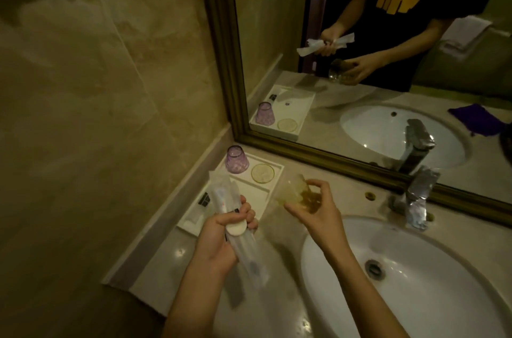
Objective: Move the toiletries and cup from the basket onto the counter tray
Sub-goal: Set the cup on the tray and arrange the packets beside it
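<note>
My left hand (221, 238) grips a bundle of wrapped toiletries (224, 199): long clear packets with toothbrushes and a small round white item, held above the near end of the white counter tray (255, 193). My right hand (315, 213) holds a clear yellowish glass cup (293, 191), tilted on its side, just right of the tray. On the tray's far end a purple glass (236, 159) stands upside down beside a round yellowish coaster (262, 173). A small black-and-white packet (204, 199) lies at the tray's left edge. No basket is in view.
The tray sits in the counter's corner, against the marble wall and the framed mirror (332, 155). A white sink basin (401, 282) lies to the right, with a metal faucet (415, 199) behind it. The mirror reflects a purple cloth on the counter's far side.
</note>
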